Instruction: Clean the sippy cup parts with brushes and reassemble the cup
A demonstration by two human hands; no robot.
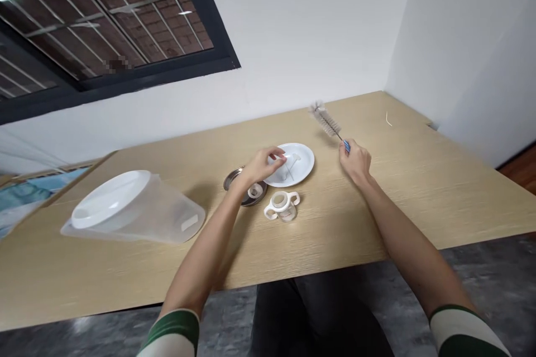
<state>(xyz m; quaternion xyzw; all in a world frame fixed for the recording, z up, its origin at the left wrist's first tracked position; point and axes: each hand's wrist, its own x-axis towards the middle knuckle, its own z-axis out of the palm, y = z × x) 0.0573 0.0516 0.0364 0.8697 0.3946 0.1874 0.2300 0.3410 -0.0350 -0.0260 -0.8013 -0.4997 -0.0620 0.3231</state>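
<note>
Bottle brush (326, 120) is in the right hand (355, 160), fingers wrapped round its blue handle (347, 145), bristles raised up and right of the white plate (309, 166) (head pointing away from the wearer). Left hand (263, 164) reaches over the plate's left part, thumb and fingers half curled; can't tell if they're pinching anything. Thin white piece (295, 164) lies on the plate just beyond those fingertips. Left of the plate, just beside it: round metal dish (228, 181), partly behind the forearm, with a white ring (254, 191) in it. Nearer the wearer than the plate: two-handled bottle (287, 213), upright. Well left of the plate: translucent pitcher (167, 206) with white lid (111, 201). Far right of the plate: bent white strip (388, 120). All on a wood-grain table (335, 240).
</note>
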